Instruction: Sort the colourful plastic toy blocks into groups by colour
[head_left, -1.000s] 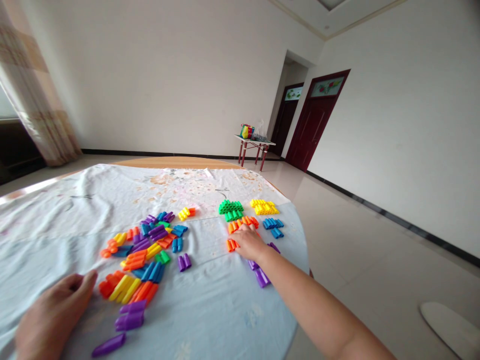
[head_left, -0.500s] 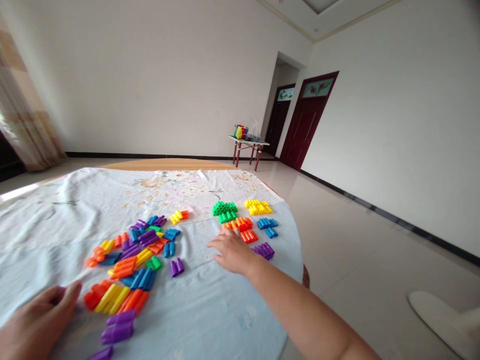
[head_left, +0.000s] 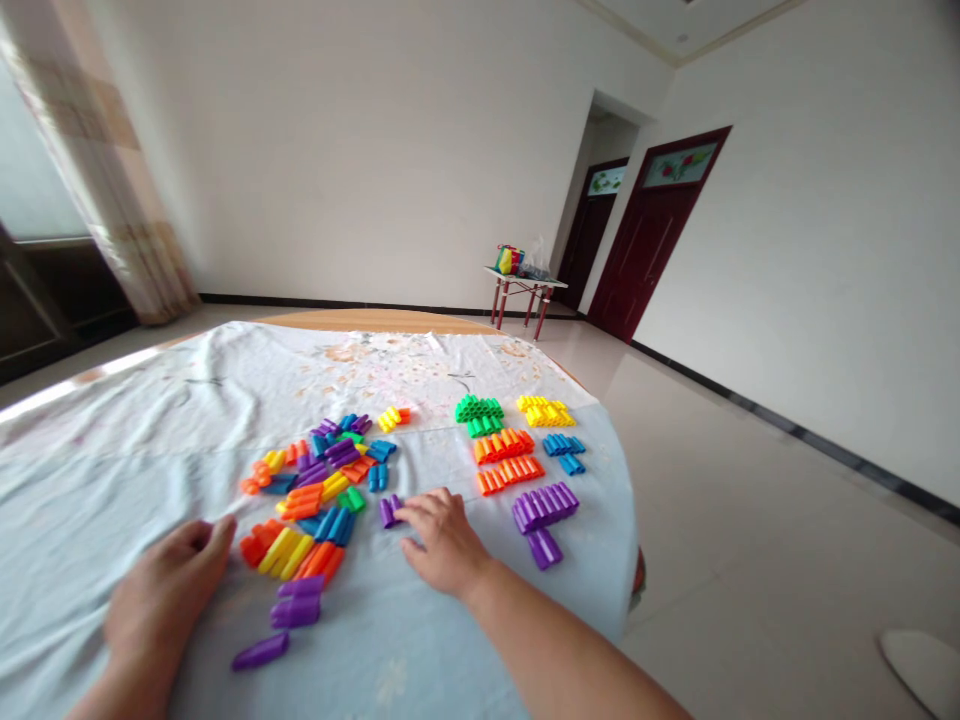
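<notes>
My right hand (head_left: 442, 540) reaches over the cloth with its fingers stretched and the thumb apart. Its fingertips are at a small purple double-tube plastic piece (head_left: 390, 511), seeming to touch it. My left hand (head_left: 169, 590) rests on the table left of a loose mixed pile, fingers curled and thumb forward; its palm side is hidden. Orange pieces (head_left: 262, 540), yellow pieces (head_left: 285, 553) and blue pieces (head_left: 330, 525) lie in that pile. Nearer me are more purple pieces (head_left: 296, 605) and a single purple piece (head_left: 260, 651).
To the right, pieces lie grouped by colour: green (head_left: 480, 410), yellow (head_left: 546, 411), orange (head_left: 510, 475), blue (head_left: 564, 447), purple (head_left: 546, 505). A pale flowered tablecloth (head_left: 450, 660) covers the round table. A small side table (head_left: 529, 279) with bags stands by the far wall.
My right hand has moved left from the sorted groups to the lone purple piece. More orange pieces show in the orange group. The view has shifted left; my left hand keeps its pose.
</notes>
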